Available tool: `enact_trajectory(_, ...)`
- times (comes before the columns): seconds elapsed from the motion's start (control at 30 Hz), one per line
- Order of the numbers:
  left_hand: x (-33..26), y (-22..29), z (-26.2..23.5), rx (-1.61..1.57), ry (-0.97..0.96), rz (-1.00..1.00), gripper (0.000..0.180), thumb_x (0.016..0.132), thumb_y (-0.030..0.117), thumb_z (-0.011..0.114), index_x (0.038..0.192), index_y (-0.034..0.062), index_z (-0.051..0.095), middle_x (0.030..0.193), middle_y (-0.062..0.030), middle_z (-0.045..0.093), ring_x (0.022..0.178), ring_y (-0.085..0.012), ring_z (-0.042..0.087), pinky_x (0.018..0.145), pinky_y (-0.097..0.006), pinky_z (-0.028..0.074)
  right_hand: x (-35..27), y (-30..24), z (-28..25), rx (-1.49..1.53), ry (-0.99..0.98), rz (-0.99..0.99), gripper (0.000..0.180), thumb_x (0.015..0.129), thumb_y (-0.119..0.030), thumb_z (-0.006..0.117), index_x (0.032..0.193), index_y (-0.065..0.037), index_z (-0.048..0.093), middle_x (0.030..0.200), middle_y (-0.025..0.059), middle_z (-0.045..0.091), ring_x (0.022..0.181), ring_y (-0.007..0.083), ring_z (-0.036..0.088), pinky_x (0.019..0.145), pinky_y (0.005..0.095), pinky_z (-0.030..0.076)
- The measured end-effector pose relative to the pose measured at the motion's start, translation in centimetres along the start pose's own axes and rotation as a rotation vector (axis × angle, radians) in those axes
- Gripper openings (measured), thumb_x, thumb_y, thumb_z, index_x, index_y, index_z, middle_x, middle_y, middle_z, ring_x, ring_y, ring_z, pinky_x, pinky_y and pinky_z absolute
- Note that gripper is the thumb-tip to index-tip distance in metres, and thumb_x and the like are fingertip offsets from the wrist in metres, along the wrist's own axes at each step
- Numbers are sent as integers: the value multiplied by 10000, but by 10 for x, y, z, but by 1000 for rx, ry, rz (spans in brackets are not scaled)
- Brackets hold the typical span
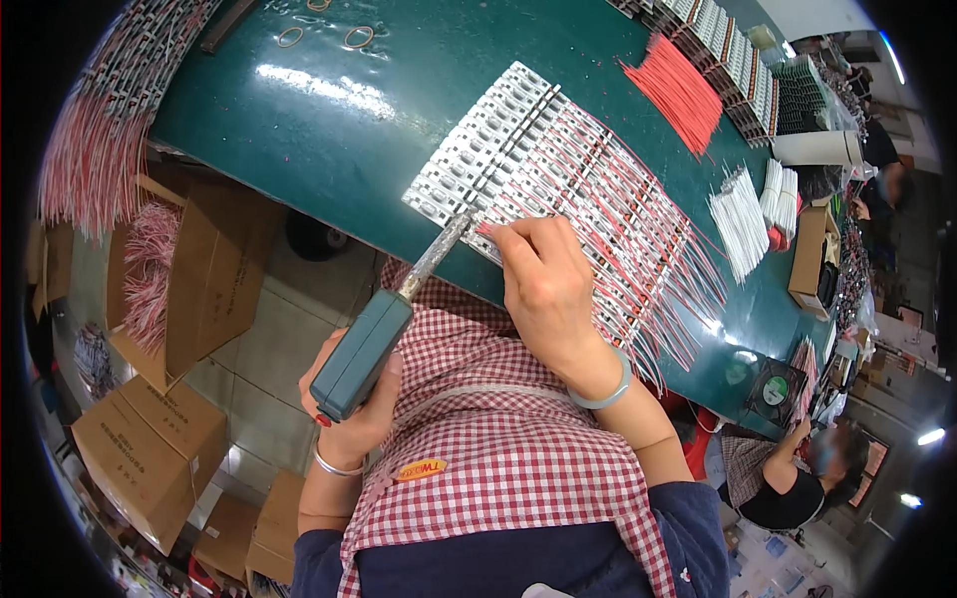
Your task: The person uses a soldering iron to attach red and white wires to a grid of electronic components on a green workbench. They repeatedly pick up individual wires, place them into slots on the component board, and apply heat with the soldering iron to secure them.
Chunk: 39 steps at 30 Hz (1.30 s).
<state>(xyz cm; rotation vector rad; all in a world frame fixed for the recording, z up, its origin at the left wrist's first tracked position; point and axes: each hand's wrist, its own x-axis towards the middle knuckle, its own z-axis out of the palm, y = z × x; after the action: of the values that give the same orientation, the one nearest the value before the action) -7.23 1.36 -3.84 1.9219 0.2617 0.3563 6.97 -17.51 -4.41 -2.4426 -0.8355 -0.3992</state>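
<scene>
My left hand (351,404) is wrapped round a teal-bodied soldering gun (361,351). Its metal barrel points up and right, with the tip at the near edge of a white panel of small slotted parts (469,164). Just right of that tip, my right hand (546,284) pinches a red wire (485,228) against the panel. The fingertips hide most of what they grip. Rows of red and white wires (648,239) run off the panel's right side and partly pass behind my right hand.
A bundle of red wires (678,95) and white wires (740,224) lie to the right on the green table (299,149). Stacked panels (733,60) stand behind. Wired panels (120,110) hang at far left above cardboard boxes (155,448). A small fan (776,391) and another person (797,478) are at right.
</scene>
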Motion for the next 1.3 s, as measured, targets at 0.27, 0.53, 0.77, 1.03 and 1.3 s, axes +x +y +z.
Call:
enact_trajectory(0.27, -3, -1, -2, 12, -8, 19, 235, 742, -71, 728, 972, -75, 683, 920, -165, 693, 799, -260, 692, 723, -326, 550, 0, -2, -1, 23, 34, -22, 225, 750, 35, 653, 971, 7, 685, 879, 83, 597, 793, 242, 554, 649, 347, 474)
enact_trajectory(0.53, -8, -7, -3, 35, -14, 13, 223, 741, -71, 728, 959, -73, 680, 919, -158, 693, 786, -260, 690, 719, -323, 549, -7, -4, -1, 71, 10, 10, 260, 724, 82, 716, 969, -2, 702, 863, 89, 625, 760, 246, 582, 635, 352, 488)
enact_trajectory(0.77, -5, 0, -2, 72, -20, 13, 213, 733, -65, 731, 938, -64, 673, 906, -148, 685, 746, -246, 681, 676, -304, 539, -8, -5, 2, 56, 17, -24, 240, 759, 41, 657, 997, 40, 690, 878, 95, 596, 783, 247, 553, 641, 345, 476)
enact_trajectory(1.03, -8, -4, -1, 70, -18, -23, 200, 729, -51, 739, 918, -52, 671, 871, -140, 669, 702, -237, 659, 643, -300, 524, -7, -5, 2, 30, 6, -32, 244, 756, 30, 657, 998, 45, 680, 877, 95, 590, 791, 249, 549, 646, 342, 473)
enact_trajectory(1.3, -22, -9, -2, -112, 120, -133, 254, 830, -9, 730, 1073, -52, 668, 992, -105, 683, 863, -194, 657, 761, -299, 524, -7, -5, 3, 39, 3, -22, 246, 753, 24, 642, 997, 37, 673, 884, 100, 586, 802, 253, 554, 661, 348, 481)
